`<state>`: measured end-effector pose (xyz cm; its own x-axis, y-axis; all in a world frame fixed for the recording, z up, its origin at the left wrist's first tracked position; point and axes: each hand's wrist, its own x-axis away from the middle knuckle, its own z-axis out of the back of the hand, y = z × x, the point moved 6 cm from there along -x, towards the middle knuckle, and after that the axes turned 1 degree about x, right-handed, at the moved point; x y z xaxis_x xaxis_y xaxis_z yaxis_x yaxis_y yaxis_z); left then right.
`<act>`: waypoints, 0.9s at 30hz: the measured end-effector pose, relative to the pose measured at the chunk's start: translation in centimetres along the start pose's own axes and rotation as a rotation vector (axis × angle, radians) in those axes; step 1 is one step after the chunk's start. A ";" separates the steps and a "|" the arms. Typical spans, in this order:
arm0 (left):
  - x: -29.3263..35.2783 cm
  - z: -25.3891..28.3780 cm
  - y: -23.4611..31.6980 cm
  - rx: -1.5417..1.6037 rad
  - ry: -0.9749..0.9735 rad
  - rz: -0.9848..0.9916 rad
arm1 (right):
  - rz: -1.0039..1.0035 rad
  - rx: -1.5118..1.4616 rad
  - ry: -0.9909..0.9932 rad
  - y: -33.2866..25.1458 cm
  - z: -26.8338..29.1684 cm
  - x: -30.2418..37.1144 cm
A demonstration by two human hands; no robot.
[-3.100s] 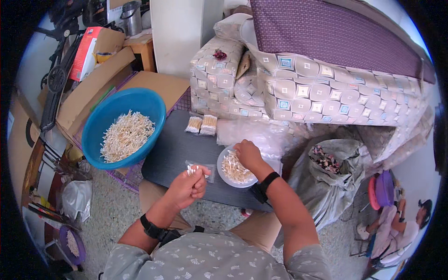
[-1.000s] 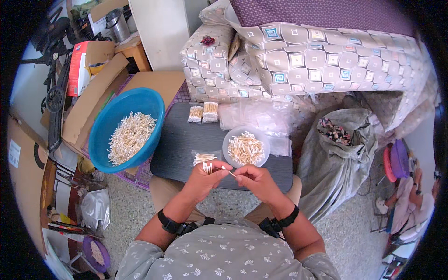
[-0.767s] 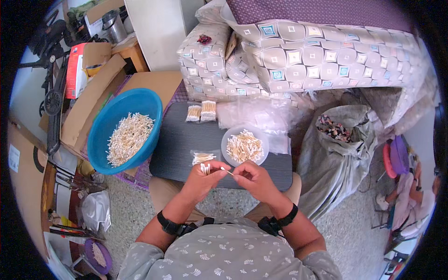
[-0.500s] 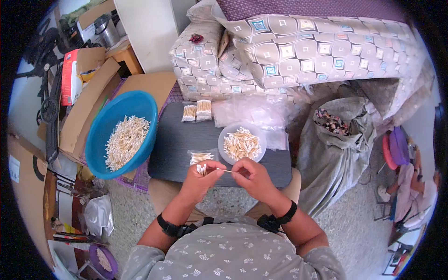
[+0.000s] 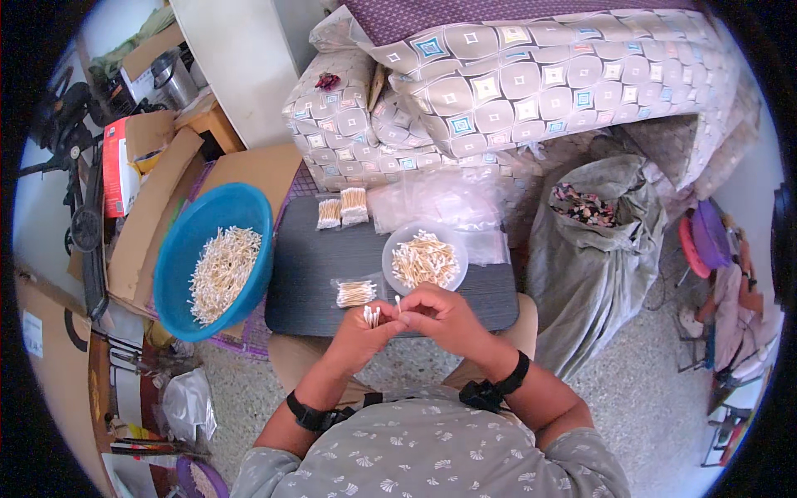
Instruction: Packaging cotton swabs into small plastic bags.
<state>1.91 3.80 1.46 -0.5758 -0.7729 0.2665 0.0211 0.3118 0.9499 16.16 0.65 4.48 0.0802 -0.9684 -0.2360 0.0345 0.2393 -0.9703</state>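
Observation:
My left hand (image 5: pixel 357 339) is closed around several cotton swabs (image 5: pixel 372 316), whose white tips stick up above the fingers. Between the fingertips of my right hand (image 5: pixel 451 319) a single cotton swab (image 5: pixel 398 304) is pinched, held nearly upright. Both hands meet over the near edge of a dark table (image 5: pixel 307 278). Just beyond them stands a translucent white bowl (image 5: pixel 462 259) full of loose swabs. A small clear bag of swabs (image 5: pixel 356 293) lies beyond my left hand. Two more filled bags (image 5: pixel 342 207) rest at the table's far left.
Flat clear plastic bags (image 5: pixel 440 201) are spread along the table's far side. To the left, a blue basin (image 5: pixel 241 205) holds many loose swabs, beside cardboard boxes (image 5: pixel 158 220). A grey sack (image 5: pixel 589 257) stands at right, a patterned sofa (image 5: pixel 531 95) behind.
The swab in my right fingers has turned from lying sideways to nearly upright. My hands have come closer together, and the whole view has shifted slightly.

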 end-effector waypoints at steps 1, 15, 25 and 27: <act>-0.1 0.0 -0.1 0.008 -0.027 -0.013 | 0.014 0.141 -0.044 -0.1 -0.2 0.0; -0.5 0.6 0.3 0.122 0.018 -0.064 | -0.149 0.180 -0.061 1.2 -0.9 0.6; -0.4 1.0 0.3 0.200 0.031 -0.065 | -0.166 0.056 -0.065 2.4 -1.3 0.8; -0.3 1.1 0.3 0.207 0.056 -0.052 | -0.206 0.038 -0.080 2.8 -1.2 1.0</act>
<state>1.21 4.71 1.51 -0.5250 -0.8187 0.2325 -0.1792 0.3733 0.9102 15.16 0.27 1.48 0.1460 -0.9889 -0.0271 0.0952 0.0413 -0.9946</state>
